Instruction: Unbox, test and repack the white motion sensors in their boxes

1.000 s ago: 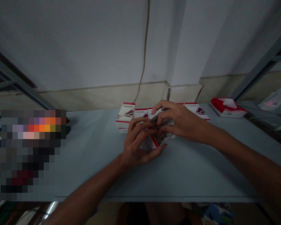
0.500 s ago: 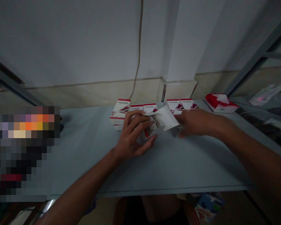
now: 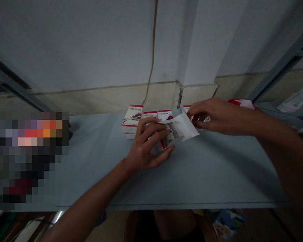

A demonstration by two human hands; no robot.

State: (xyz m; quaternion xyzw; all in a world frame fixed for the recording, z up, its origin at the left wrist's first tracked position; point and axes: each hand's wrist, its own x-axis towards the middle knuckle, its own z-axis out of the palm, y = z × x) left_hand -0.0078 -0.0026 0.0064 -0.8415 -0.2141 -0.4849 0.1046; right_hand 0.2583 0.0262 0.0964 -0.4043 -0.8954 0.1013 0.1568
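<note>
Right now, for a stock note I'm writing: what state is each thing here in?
left hand, curled around the carton, gripping it
open white carton, flap up, tilted, contents unclear
right hand, raised beyond the flap, fingers curled, grip unclear
white boxes with red trim, standing in a row along the far edge, partly hidden
red-and-white packet, lying mostly hidden behind the right hand

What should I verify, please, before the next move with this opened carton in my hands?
Left hand grips the open white carton: ok.
Carton flap stands open: ok.
Contents sit inside the carton: ok, though their kind cannot be told.
Right hand is clear of the flap: cannot tell, its fingers are very near.
Row of red-and-white cartons is on the table, behind the hands: ok.
</note>
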